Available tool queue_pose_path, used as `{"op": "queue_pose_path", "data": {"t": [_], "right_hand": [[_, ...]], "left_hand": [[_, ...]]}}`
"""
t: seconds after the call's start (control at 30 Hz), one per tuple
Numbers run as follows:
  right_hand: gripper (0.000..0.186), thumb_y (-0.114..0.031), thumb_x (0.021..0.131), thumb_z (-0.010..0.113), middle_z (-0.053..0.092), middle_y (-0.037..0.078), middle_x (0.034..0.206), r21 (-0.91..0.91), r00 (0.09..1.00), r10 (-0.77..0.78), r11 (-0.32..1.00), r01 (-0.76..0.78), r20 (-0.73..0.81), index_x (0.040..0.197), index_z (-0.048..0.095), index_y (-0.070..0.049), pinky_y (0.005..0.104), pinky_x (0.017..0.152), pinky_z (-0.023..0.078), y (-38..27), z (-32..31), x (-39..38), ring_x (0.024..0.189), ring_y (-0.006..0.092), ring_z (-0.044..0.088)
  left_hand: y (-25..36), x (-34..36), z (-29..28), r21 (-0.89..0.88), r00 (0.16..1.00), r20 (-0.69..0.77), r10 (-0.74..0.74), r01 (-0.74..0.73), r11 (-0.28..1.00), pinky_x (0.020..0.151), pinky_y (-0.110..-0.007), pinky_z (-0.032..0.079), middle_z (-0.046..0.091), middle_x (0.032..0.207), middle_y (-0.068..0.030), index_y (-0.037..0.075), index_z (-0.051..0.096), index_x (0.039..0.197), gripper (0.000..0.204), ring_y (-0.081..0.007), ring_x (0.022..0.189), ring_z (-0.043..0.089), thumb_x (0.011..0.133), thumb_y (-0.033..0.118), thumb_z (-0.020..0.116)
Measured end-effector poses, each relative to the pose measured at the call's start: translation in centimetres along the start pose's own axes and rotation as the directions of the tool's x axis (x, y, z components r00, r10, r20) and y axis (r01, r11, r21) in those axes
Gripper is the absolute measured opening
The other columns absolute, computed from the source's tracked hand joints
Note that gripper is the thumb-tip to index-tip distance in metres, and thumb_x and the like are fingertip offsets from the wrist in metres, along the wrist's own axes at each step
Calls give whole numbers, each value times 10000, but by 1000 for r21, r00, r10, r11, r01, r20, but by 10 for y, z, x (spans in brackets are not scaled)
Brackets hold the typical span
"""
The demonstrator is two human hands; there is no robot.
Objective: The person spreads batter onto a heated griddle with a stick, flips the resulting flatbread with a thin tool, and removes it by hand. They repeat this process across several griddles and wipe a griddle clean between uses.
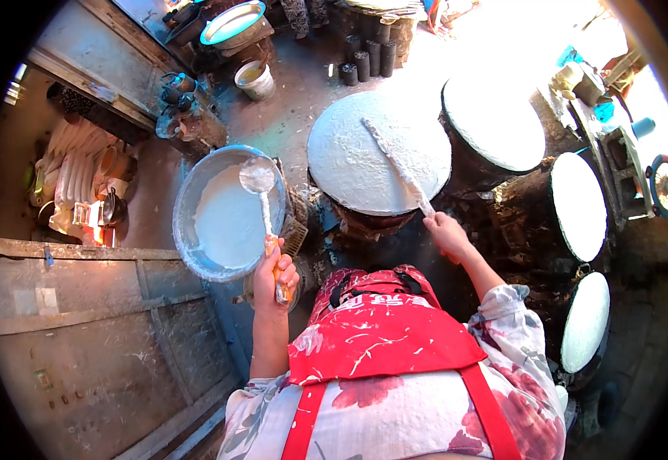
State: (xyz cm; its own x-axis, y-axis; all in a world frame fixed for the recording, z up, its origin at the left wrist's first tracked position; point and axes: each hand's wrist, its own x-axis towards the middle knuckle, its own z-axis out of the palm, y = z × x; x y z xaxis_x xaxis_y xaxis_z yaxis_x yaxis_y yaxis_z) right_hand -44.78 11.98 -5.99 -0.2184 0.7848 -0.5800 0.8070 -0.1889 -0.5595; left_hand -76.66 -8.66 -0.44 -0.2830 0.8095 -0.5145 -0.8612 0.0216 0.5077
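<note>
My left hand is wrapped round the orange handle of a ladle. The ladle's batter-smeared bowl is held above a large metal basin of white batter. In my right hand is the end of a long, flat spreader caked in white. Its blade lies across a round griddle, whose top is covered by a thin white layer. Whether the blade presses on that layer, I cannot tell.
More round griddles with white tops curve away on the right, including one at the back and another beside it. A white bucket and several black coal cylinders stand beyond. A worn wooden panel borders the left.
</note>
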Motion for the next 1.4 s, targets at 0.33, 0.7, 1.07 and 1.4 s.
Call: {"op": "queue_pose_path", "data": {"t": [0.33, 0.7, 1.07, 1.4], "right_hand": [[376, -379, 938, 472, 481, 38, 590, 279, 995, -33, 960, 6, 94, 917, 529, -8, 335, 386, 416, 6, 6, 31, 415, 148, 472], [411, -405, 921, 482, 473, 17, 578, 405, 1000, -5, 914, 8, -7, 895, 572, -5, 301, 375, 380, 3, 15, 2, 404, 125, 449], [370, -359, 906, 525, 489, 18, 585, 355, 969, -116, 934, 33, 216, 940, 583, 4, 292, 362, 345, -18, 19, -53, 389, 120, 430], [318, -350, 910, 549, 479, 6, 550, 643, 984, 94, 765, 27, -153, 843, 571, -40, 285, 378, 357, 84, 41, -82, 397, 111, 445]], "left_hand": [[7, 2, 11, 73, 998, 17, -55, 54, 996, 393, -231, 382, 451, 689, -3, 107, 495, 1157, 204, -77, 442, 431, 975, 190, 459], [5, 9, 38, 198, 981, 137, -134, 105, 975, 403, -217, 380, 460, 698, -3, 71, 500, 1195, 266, -66, 451, 436, 986, 224, 441], [1, 14, 78, 434, 934, 252, -254, 126, 892, 372, -211, 373, 448, 690, -6, 78, 462, 1214, 279, -58, 426, 422, 981, 231, 451], [-46, 14, 133, 604, 832, 278, -481, 238, 761, 374, -225, 364, 463, 680, -21, 106, 446, 1192, 259, -87, 411, 439, 958, 204, 499]]}}
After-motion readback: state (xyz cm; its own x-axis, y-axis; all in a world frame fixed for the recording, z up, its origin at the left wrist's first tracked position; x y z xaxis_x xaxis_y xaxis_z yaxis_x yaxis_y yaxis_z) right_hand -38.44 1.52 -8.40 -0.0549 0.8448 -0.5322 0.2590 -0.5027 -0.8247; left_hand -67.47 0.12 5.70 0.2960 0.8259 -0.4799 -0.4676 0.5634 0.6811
